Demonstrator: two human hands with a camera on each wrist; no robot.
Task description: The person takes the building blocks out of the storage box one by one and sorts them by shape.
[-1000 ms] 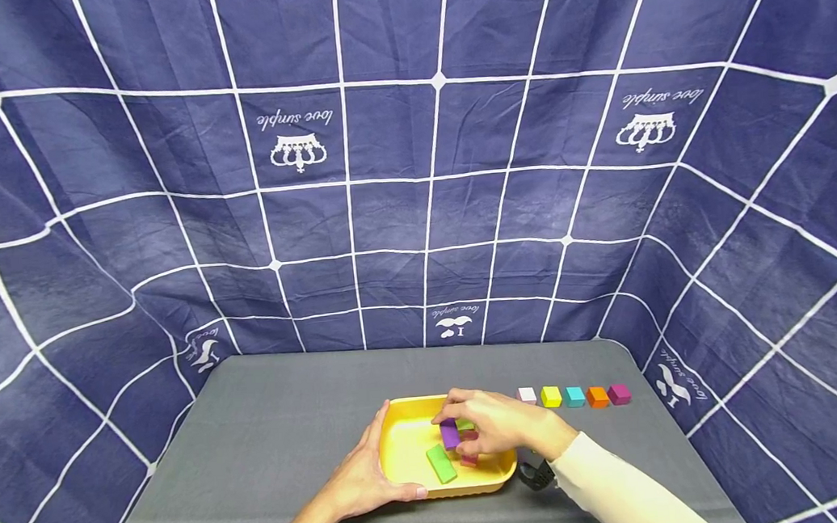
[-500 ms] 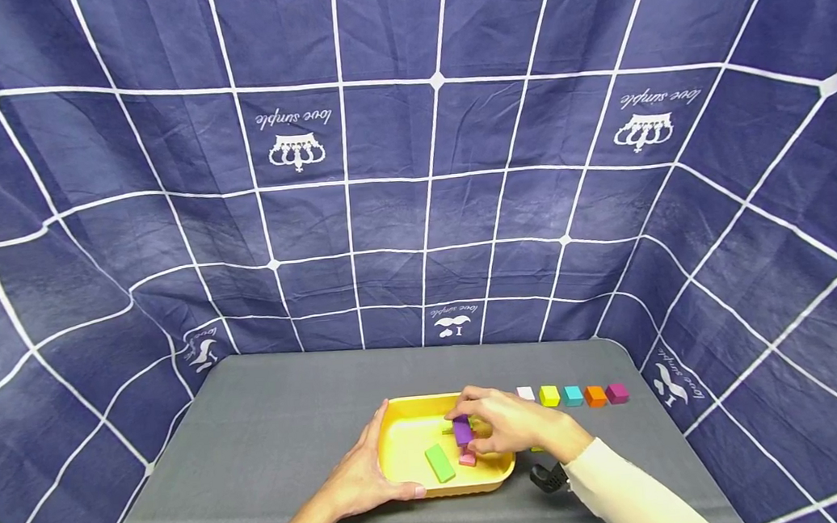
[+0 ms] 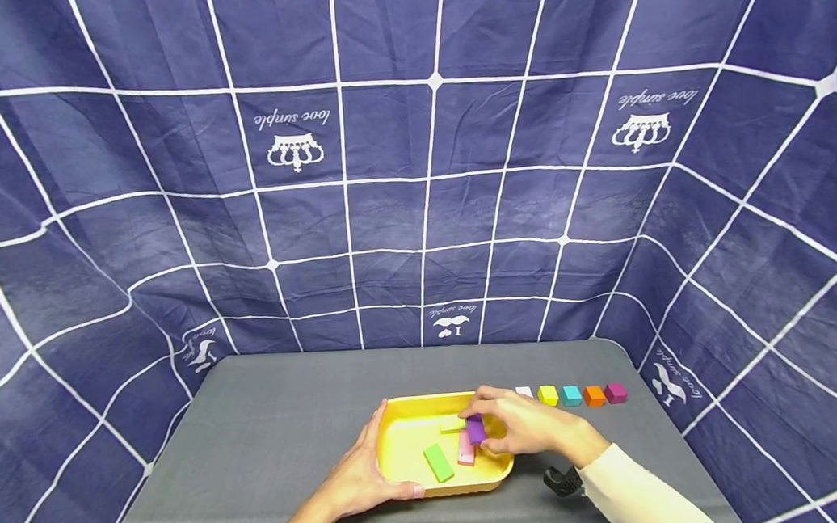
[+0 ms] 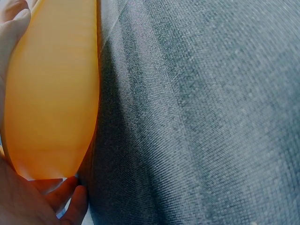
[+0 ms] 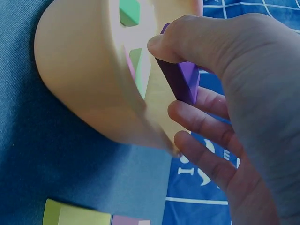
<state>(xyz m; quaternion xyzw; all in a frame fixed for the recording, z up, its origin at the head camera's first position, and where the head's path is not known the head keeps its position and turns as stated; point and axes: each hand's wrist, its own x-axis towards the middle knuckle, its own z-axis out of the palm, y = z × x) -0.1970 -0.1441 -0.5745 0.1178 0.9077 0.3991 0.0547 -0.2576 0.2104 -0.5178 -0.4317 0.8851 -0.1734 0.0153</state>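
Note:
My left hand (image 3: 361, 478) grips the left end of a yellow plastic bin (image 3: 403, 434), its thumb on the near rim. Between the thumb and fingers of my right hand (image 3: 528, 426) is a purple block (image 3: 476, 432), held over the bin's right part. The right wrist view shows the purple block (image 5: 180, 79) pinched at a tilt, with two lower fingers spread apart below it. A green block (image 3: 438, 463), a pink block (image 3: 465, 449) and a yellow-green block (image 3: 453, 425) lie inside the bin.
Behind my right hand runs a row of cubes: white (image 3: 523, 392), yellow (image 3: 548, 395), teal (image 3: 571, 396), orange (image 3: 594, 396) and magenta (image 3: 616, 393). Outside the bin, the right wrist view shows an olive-yellow block (image 5: 77, 214). A blue curtain (image 3: 386, 215) surrounds the grey table (image 3: 269, 418).
My right hand has moved rightward inside the bin with the purple block, uncovering the pink and yellow-green blocks. The left hand keeps its hold on the bin.

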